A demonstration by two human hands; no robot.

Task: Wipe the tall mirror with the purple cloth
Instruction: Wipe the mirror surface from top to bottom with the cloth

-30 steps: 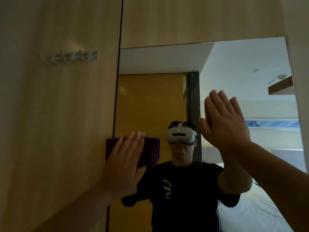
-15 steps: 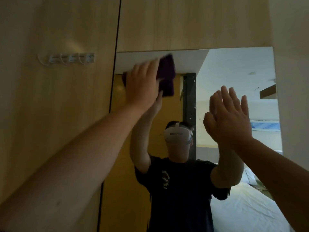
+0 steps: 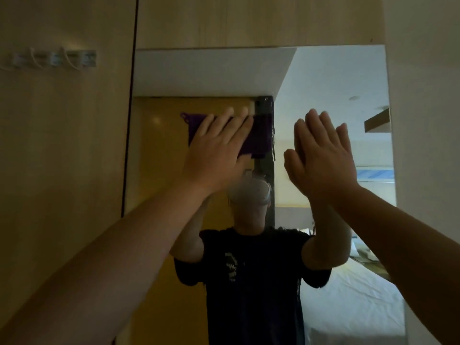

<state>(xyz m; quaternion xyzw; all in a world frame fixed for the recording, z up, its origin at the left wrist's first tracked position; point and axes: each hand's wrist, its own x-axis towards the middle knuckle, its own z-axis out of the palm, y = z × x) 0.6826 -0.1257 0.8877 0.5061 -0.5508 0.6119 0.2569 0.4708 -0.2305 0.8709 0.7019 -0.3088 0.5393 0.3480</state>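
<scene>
The tall mirror point(image 3: 331, 78) is set into a wooden wall and fills the middle and right of the head view. My left hand point(image 3: 215, 150) lies flat on the purple cloth point(image 3: 260, 135) and presses it against the glass in the mirror's upper middle. The cloth shows beyond my fingertips and at the left of my hand. My right hand point(image 3: 321, 158) rests flat on the glass to the right of the cloth, fingers together and pointing up, holding nothing. The mirror reflects a person in a dark shirt with a white headset.
Wooden panels point(image 3: 62, 170) surround the mirror on the left and above. A row of white wall hooks point(image 3: 53, 59) is fixed to the left panel at upper left. A pale wall point(image 3: 428, 120) borders the mirror's right edge. A white bed shows in the reflection.
My left hand swept the cloth from the mirror's left edge up to its top left corner, then down and right to the upper middle. My right hand stayed flat on the glass.
</scene>
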